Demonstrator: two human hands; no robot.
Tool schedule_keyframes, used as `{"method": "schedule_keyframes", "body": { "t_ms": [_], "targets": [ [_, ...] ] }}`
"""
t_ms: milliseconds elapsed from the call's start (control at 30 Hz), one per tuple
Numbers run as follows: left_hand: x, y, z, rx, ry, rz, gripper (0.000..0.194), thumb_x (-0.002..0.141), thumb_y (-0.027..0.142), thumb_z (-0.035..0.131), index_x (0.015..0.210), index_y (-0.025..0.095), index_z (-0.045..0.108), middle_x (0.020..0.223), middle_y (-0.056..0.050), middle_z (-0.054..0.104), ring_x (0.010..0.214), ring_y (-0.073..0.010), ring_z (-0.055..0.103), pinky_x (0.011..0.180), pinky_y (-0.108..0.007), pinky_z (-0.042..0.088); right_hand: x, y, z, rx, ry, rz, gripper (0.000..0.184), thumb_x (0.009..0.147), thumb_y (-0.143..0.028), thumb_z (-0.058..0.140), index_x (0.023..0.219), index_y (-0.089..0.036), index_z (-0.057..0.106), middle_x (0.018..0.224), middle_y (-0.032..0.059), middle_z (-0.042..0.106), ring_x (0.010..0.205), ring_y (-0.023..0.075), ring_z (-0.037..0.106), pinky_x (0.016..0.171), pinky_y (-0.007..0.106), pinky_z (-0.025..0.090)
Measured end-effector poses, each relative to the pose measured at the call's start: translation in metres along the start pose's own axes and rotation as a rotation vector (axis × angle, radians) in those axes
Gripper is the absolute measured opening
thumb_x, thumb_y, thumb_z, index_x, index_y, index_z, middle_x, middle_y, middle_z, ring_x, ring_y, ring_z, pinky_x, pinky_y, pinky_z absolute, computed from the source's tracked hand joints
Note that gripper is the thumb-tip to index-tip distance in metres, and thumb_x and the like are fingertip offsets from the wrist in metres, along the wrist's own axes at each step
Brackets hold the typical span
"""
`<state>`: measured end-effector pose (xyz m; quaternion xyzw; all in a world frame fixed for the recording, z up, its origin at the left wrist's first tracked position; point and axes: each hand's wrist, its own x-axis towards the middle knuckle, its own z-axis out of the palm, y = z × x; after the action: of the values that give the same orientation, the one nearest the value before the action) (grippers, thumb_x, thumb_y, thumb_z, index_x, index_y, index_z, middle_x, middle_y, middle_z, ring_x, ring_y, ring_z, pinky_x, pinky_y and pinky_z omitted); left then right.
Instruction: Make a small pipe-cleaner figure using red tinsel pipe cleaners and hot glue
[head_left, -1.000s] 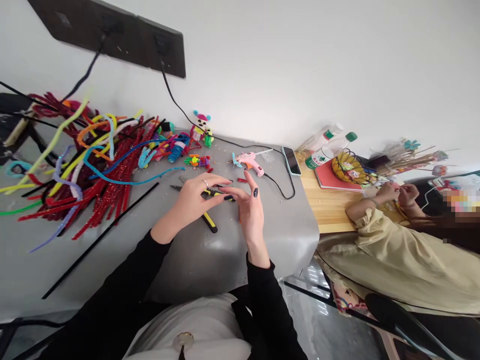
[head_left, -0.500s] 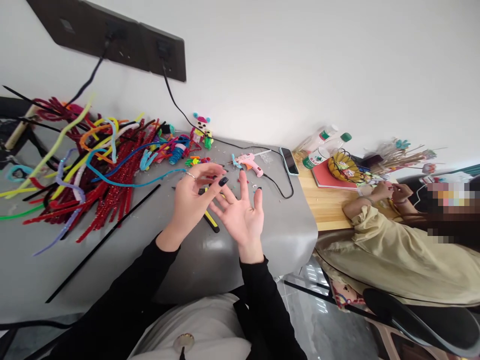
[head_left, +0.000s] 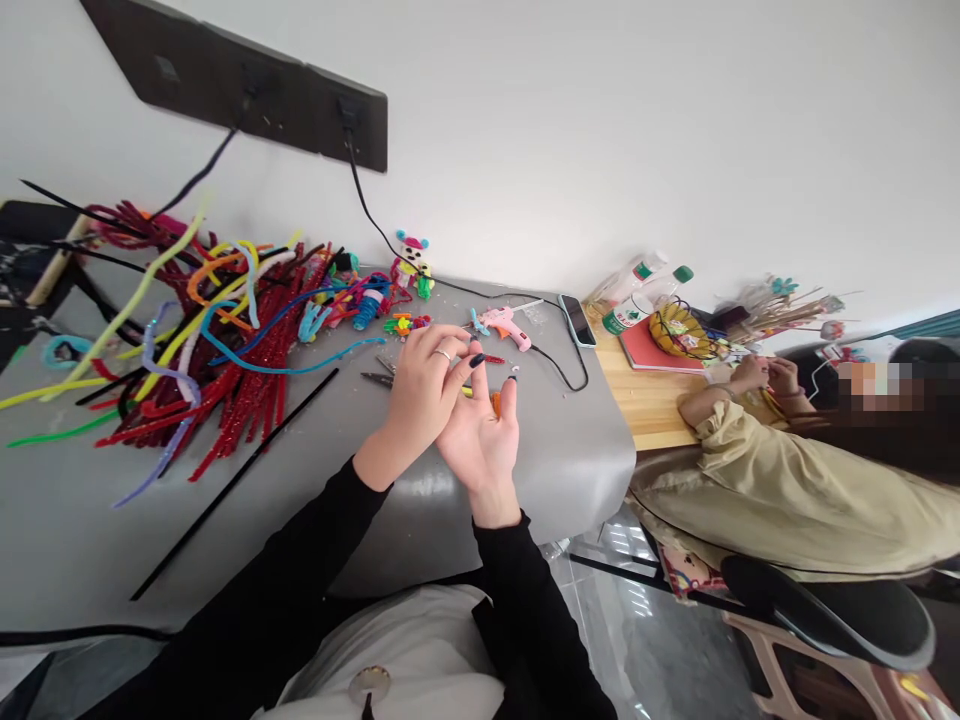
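Observation:
My left hand lies across the fingers of my right hand, its thumb and fingers closed together near the right fingertips. Anything small between them is hidden. Palm up, my right hand has its thumb and index finger stretched out and apart; its other fingers are partly covered. Below the hands on the grey table cover lies a dark pointed tool, partly hidden. Beyond them rests a pink hot glue gun. An orange piece shows between my right thumb and index finger.
Many pipe cleaners pile up at the left, with a long black one before them. Pipe-cleaner figures stand by the wall. A phone lies at the right. Farther right, a co-worker's hands work beside a yellow basket.
My left hand has moved right and over my right hand's fingers, covering several of them. The yellow-and-black tool below is now mostly hidden. The view has shifted slightly.

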<state>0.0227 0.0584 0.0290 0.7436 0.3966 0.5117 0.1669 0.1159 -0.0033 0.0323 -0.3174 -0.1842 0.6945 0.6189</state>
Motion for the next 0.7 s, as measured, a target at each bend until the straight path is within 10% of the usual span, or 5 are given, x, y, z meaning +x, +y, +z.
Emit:
{"method": "schedule_keyframes", "body": {
  "t_ms": [400,700],
  "targets": [
    [-0.005,-0.015,0.0,0.0,0.074,0.086,0.026,0.109,0.021,0.043,0.087,0.023,0.058,0.113,-0.01,0.073,0.104,-0.0246,0.065,0.093,-0.042,0.053,0.003,0.005,0.013,0.004,0.023,-0.031,0.062,0.101,-0.072,0.03,0.146,-0.04,0.058,0.146,0.0025,0.067,0.147,0.0243,0.053,0.12,0.057,0.046],
    [-0.007,-0.014,-0.017,-0.028,0.136,-0.104,0.033,0.107,0.032,0.046,0.076,0.024,0.054,0.097,-0.008,0.075,0.1,-0.0252,0.067,0.092,-0.042,0.055,0.009,0.004,0.002,-0.033,-0.015,-0.006,0.062,0.099,-0.074,0.033,0.142,-0.038,0.061,0.152,0.0035,0.064,0.142,0.027,0.057,0.117,0.06,0.047]
  ]
}}
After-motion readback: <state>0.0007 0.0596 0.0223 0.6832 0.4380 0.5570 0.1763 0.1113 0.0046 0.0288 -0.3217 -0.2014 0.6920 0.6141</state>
